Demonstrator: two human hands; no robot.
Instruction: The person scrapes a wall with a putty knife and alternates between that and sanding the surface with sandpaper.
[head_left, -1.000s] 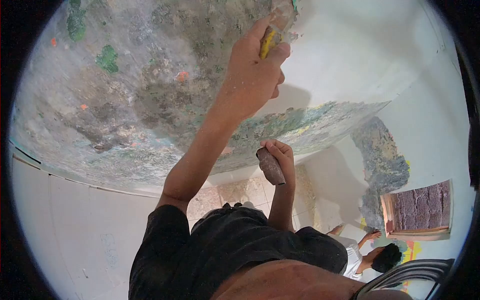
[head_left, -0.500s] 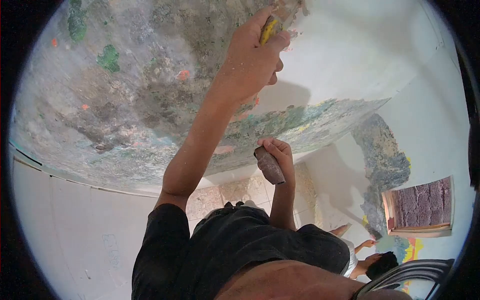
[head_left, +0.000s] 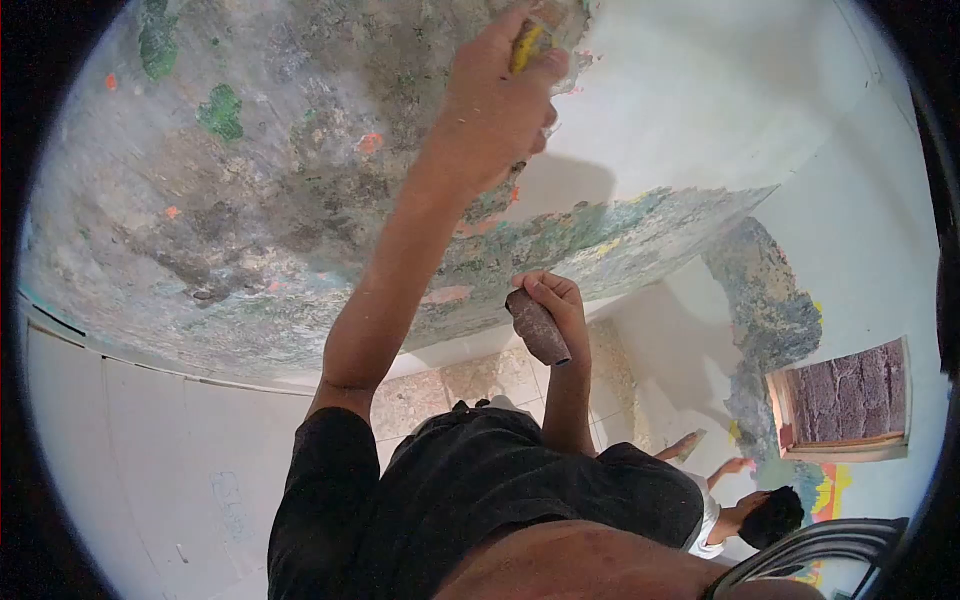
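Note:
My left hand reaches up to the wall, closed round the yellow and dark handle of a scraper. Its blade lies at the upper edge of the view, over the boundary between the rough, stripped patch and the smooth white coating. Lower down, in front of my body, my right hand is closed on a dusty brown oblong piece with dark ends. That piece points down along my wrist, apart from the wall.
Another person works at the lower right, a hand at the side wall. Nearby is a wood-framed opening with bricks behind it. Coiled cables hang close at the lower right. Floor tiles carry debris below.
My left hand with the scraper has shifted slightly left and upward along the coating's edge. My right hand stays nearly still. The other person's hand and head have moved a little.

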